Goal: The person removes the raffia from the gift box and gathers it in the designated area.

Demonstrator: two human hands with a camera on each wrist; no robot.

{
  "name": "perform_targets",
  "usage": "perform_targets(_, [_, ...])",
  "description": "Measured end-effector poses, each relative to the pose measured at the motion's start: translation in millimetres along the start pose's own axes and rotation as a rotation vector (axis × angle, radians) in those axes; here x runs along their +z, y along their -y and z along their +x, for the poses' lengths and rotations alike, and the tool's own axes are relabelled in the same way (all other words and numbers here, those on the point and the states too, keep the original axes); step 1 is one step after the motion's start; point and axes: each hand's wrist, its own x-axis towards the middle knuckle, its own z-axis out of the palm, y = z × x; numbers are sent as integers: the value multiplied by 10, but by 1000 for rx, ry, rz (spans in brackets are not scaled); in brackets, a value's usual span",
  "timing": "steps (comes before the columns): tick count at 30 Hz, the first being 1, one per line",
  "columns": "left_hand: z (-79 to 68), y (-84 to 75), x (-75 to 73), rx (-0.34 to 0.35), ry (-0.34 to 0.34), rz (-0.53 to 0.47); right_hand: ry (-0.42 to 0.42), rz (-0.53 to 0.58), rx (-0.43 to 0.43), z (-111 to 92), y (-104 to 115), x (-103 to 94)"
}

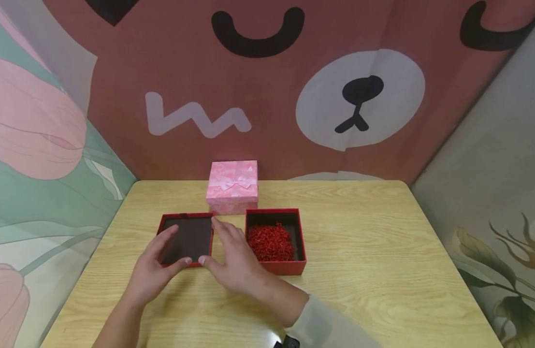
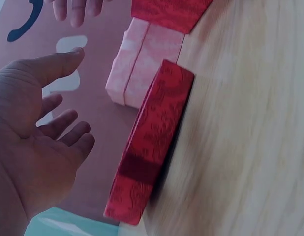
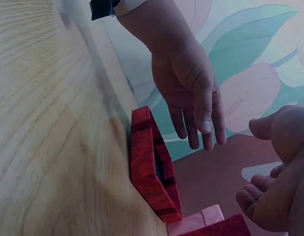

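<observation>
A red box lid (image 1: 190, 241) lies upturned on the table, its dark inside facing up. My left hand (image 1: 150, 273) hovers over its near left part, fingers spread and loosely bent. Above its right edge is my right hand (image 1: 234, 258), thumb and fingers apart. Both wrist views show a gap between the hands and the lid (image 2: 149, 142), and nothing in either palm. To the right stands the open red box (image 1: 282, 267), with red shredded paper (image 1: 270, 242) inside.
Behind the red box and lid stands a closed pink gift box (image 1: 231, 188) with a bow, near the back edge of the wooden table (image 1: 371, 251). A wall with a printed bear face (image 1: 267, 87) rises behind, and patterned side walls flank the table.
</observation>
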Motion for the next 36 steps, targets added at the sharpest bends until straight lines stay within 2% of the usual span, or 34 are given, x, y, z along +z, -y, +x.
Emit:
perform_targets(10, [48,-112,187,76,41,-120,4,-1,0,-25,-175,-290])
perform_targets(17, [92,-181,338,112,78,-143,24,-4,-10,-70,-342,-476])
perform_targets(26, [101,-253,597,106,147,-216,59,-67,17,-110,-521,-669])
perform_targets(32, [122,-291,794,159,149,-286,54,-114,5,-139,-637,-766])
perform_targets(36, [123,-312,923,156,157,-307,58,-132,13,-166,-717,-822])
